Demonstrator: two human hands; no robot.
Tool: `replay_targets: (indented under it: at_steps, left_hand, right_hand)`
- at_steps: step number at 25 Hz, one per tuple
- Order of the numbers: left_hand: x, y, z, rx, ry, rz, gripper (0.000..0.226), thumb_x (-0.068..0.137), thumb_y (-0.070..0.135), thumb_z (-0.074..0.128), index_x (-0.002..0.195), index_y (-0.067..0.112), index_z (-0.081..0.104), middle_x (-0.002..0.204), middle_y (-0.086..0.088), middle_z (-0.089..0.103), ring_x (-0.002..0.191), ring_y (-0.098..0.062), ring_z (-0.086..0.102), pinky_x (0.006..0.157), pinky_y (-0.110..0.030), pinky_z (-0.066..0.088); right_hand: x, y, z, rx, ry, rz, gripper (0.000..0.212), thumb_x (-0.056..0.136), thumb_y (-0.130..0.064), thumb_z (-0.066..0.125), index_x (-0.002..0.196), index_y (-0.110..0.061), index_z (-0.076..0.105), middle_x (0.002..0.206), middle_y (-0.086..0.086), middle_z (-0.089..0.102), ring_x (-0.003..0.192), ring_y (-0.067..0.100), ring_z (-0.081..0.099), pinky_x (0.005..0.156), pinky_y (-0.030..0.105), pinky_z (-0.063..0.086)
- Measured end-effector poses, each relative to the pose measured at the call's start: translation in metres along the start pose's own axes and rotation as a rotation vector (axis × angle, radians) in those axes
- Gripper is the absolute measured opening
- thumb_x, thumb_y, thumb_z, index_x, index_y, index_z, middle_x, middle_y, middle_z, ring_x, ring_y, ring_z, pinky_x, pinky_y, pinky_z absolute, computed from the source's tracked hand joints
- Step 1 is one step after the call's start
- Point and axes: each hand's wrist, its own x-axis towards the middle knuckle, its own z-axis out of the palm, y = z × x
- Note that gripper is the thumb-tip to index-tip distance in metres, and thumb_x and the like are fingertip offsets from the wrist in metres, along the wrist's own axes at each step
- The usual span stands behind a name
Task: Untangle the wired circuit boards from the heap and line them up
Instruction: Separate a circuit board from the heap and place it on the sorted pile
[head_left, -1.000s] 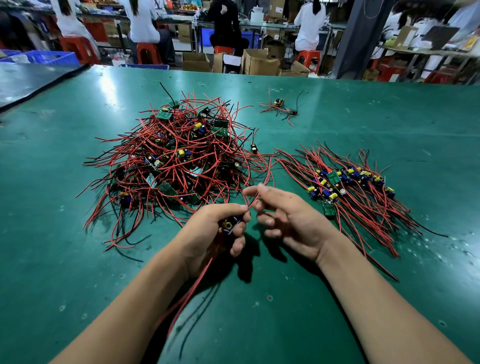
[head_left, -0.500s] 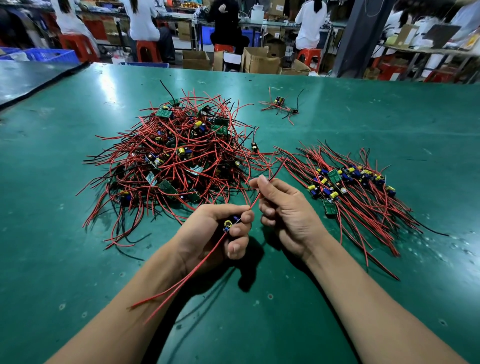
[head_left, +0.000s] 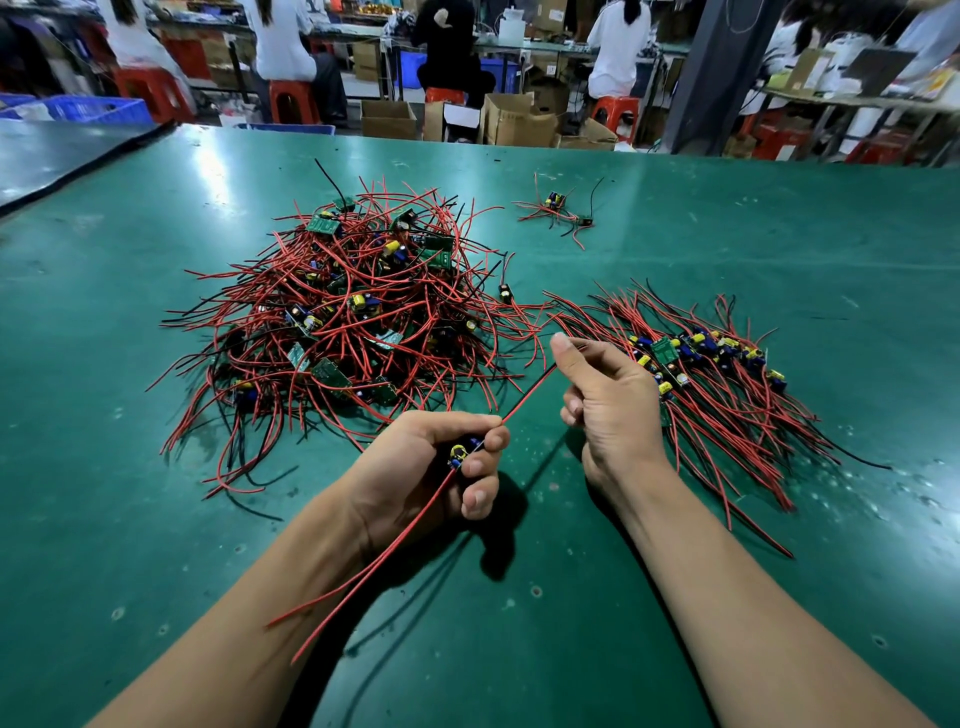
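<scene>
1. Nearest, the left hand (head_left: 415, 467) has its fingers (head_left: 478, 499) clamped round a small circuit board (head_left: 458, 452).
2. Just at two o'clock of it, the right hand (head_left: 613, 410) pinches that board's red wire (head_left: 527, 393) taut between thumb and curled fingers.
3. Farther on the green bench (head_left: 130, 519), the tangled heap (head_left: 353, 322) lies at eleven o'clock, the lined-up row (head_left: 717, 384) at two.
4. A small stray bunch (head_left: 556, 205) sits farthest, at twelve.
</scene>
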Motion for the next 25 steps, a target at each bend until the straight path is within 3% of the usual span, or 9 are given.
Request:
replay_targets:
  at_steps: [3, 10, 12, 15, 20, 25]
  left_hand:
    - [0.0, 0.0, 0.0, 0.014, 0.01, 0.002, 0.029, 0.085, 0.02, 0.049, 0.059, 0.011, 0.056, 0.05, 0.0, 0.035, 0.036, -0.016, 0.041, 0.04, -0.023, 0.035]
    - [0.002, -0.002, 0.003, 0.088, 0.112, 0.061, 0.023, 0.088, 0.019, 0.052, 0.068, 0.009, 0.056, 0.054, -0.004, 0.041, 0.044, -0.02, 0.048, 0.045, -0.026, 0.041]
    - [0.003, -0.004, 0.005, 0.129, 0.154, 0.092, 0.024, 0.092, 0.018, 0.051, 0.072, 0.006, 0.058, 0.056, -0.005, 0.045, 0.046, -0.021, 0.052, 0.046, -0.026, 0.044]
    - [0.006, -0.009, 0.008, 0.156, 0.248, 0.189, 0.026, 0.097, 0.02, 0.052, 0.085, 0.0, 0.062, 0.06, -0.009, 0.052, 0.052, -0.024, 0.058, 0.048, -0.026, 0.049]
    - [0.012, -0.01, 0.012, 0.111, 0.302, 0.171, 0.054, 0.098, 0.046, 0.043, 0.113, -0.003, 0.06, 0.081, -0.017, 0.069, 0.073, -0.029, 0.071, 0.066, -0.038, 0.061]
    - [0.013, -0.006, 0.008, 0.025, 0.299, 0.165, 0.067, 0.098, 0.057, 0.03, 0.125, 0.0, 0.053, 0.1, -0.021, 0.069, 0.089, -0.032, 0.071, 0.081, -0.043, 0.057]
  right_hand:
    - [0.002, 0.001, -0.002, -0.049, 0.042, -0.052, 0.019, 0.086, -0.017, 0.077, 0.07, -0.017, 0.068, 0.066, -0.006, 0.061, 0.036, 0.007, 0.034, 0.038, 0.018, 0.026]
    - [0.005, 0.003, -0.007, -0.102, 0.043, -0.019, 0.034, 0.096, -0.032, 0.066, 0.065, -0.018, 0.069, 0.064, -0.005, 0.055, 0.035, 0.008, 0.036, 0.038, 0.019, 0.029]
    - [0.005, 0.001, -0.008, -0.077, 0.055, 0.002, 0.028, 0.092, -0.037, 0.069, 0.073, -0.016, 0.071, 0.065, -0.006, 0.058, 0.037, 0.008, 0.038, 0.038, 0.019, 0.031]
    - [0.006, -0.002, -0.011, -0.101, 0.072, 0.055, 0.042, 0.089, -0.056, 0.064, 0.097, -0.016, 0.071, 0.073, -0.005, 0.061, 0.041, 0.008, 0.043, 0.04, 0.021, 0.037]
    - [0.002, -0.002, -0.009, -0.248, 0.032, 0.05, 0.035, 0.099, -0.051, 0.053, 0.095, -0.02, 0.07, 0.079, -0.002, 0.06, 0.042, 0.009, 0.045, 0.041, 0.022, 0.036]
    - [-0.003, 0.002, -0.008, -0.341, -0.023, 0.04, 0.042, 0.095, -0.052, 0.058, 0.087, -0.011, 0.067, 0.055, -0.008, 0.057, 0.043, 0.013, 0.044, 0.041, 0.022, 0.03]
